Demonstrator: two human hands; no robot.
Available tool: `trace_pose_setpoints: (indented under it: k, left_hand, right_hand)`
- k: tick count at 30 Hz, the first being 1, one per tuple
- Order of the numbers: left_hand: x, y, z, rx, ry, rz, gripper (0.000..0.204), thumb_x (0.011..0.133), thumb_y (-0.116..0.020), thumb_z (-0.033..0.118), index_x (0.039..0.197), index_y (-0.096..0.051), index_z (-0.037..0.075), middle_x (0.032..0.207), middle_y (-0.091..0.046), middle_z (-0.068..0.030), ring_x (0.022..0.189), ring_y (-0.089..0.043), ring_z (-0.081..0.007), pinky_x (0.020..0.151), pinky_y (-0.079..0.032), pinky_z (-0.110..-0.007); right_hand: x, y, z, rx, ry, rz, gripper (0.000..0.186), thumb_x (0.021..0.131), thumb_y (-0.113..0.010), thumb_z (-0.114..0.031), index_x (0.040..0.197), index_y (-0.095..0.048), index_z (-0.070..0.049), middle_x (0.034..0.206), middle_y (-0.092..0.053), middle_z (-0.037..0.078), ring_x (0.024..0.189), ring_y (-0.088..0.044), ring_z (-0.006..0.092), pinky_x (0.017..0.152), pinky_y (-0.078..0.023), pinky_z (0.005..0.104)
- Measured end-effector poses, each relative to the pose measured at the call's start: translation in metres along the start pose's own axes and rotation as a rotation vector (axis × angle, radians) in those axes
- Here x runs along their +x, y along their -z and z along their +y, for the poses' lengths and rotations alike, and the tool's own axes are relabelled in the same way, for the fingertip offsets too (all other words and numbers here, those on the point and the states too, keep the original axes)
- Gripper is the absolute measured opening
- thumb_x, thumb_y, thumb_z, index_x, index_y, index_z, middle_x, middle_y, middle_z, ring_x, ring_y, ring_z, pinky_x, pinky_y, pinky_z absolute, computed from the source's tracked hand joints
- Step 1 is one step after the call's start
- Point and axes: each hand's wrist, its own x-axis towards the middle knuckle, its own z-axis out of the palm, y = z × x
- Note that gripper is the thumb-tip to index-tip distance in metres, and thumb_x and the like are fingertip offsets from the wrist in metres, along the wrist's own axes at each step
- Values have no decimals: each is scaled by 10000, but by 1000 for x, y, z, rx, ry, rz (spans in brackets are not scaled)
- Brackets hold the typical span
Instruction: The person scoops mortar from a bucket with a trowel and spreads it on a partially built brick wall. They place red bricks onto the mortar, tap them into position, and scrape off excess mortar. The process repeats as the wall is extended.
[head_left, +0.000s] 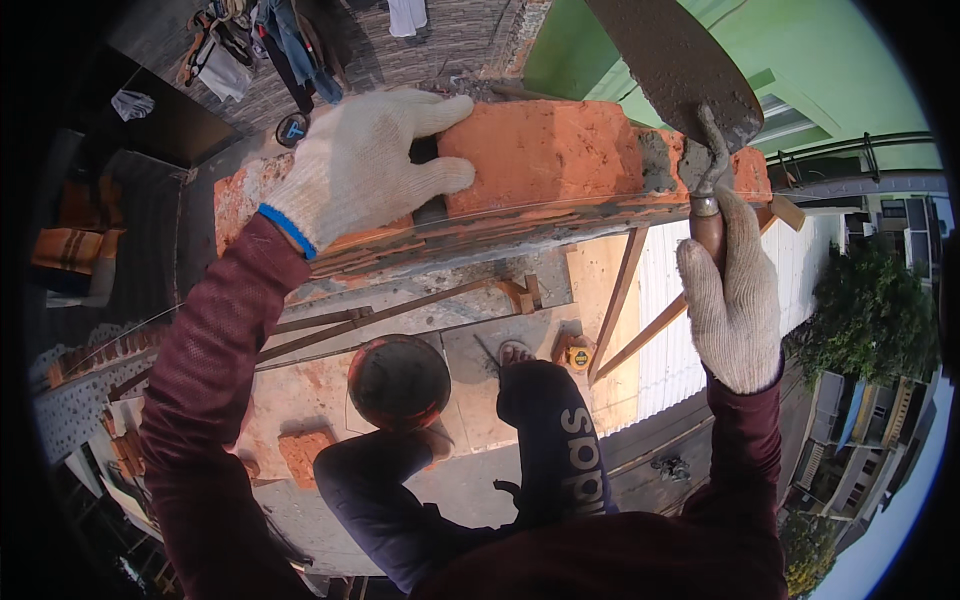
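Observation:
My left hand [365,160], in a white knit glove with a blue cuff, lies over the top of a brick wall [500,218]. Its thumb and fingers are stretched apart and reach to the left end of an orange brick [555,150]. A dark gap shows between thumb and fingers; the brick under the palm is mostly hidden. My right hand [740,300], also gloved, is closed round the wooden handle of a trowel [680,70]. The mortar-smeared blade points up and left, above the wall's right end. Grey mortar [655,160] sits beside the orange brick.
A thin string [560,203] runs along the wall's near edge. Below stand a bucket [400,382] of dark contents, a broken brick [305,455] and a yellow tape measure [577,358]. Wooden braces [620,300] lean near the wall. Clothes [290,45] hang beyond it.

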Motion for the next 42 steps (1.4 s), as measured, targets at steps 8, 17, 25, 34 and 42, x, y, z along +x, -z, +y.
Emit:
trace_pose_setpoints:
  k: [8, 17, 25, 34, 42]
  left_hand:
    - [-1, 15, 16, -35, 104, -60, 627, 810, -802, 303, 1388, -660, 107, 1370, -669, -149, 1152, -670, -365, 1005, -538, -418]
    - [9, 16, 16, -63, 147, -76, 621, 785, -825, 288, 1362, -680, 110, 1344, -680, -137, 1144, -653, -354, 1005, -523, -441]
    - [9, 17, 19, -63, 172, -82, 662, 770, -835, 292, 1383, -663, 108, 1365, -672, -128, 1166, -645, -346, 1027, -509, -440]
    - [6, 12, 17, -22, 159, -85, 665, 771, -843, 299, 1384, -663, 112, 1385, -661, -143, 1202, -630, -335, 1056, -487, -437]
    - [3, 11, 15, -31, 138, -90, 675, 777, -838, 316, 1397, -659, 116, 1380, -664, -149, 1215, -630, -324, 1067, -471, -444]
  right_hand:
    - [-9, -4, -34, 105, -20, -150, 603, 941, -674, -129, 1464, -420, 30, 1168, -683, 256, 962, -740, 438, 742, -612, 454]
    - [15, -18, -28, 159, -158, -312, 520, 985, -657, -129, 1443, -460, 22, 1129, -703, 280, 968, -740, 442, 776, -609, 437]
    - [20, -14, -36, 127, -200, -393, 517, 1008, -629, -136, 1459, -439, 30, 1098, -724, 244, 956, -757, 404, 770, -612, 410]
    - [13, -26, -44, 185, -154, -413, 557, 966, -657, -187, 1431, -436, 25, 1067, -676, 217, 902, -690, 422, 806, -566, 481]
    - [4, -28, -57, 212, -130, -346, 619, 915, -694, -129, 1451, -432, 40, 1088, -678, 164, 956, -678, 368, 983, -485, 464]
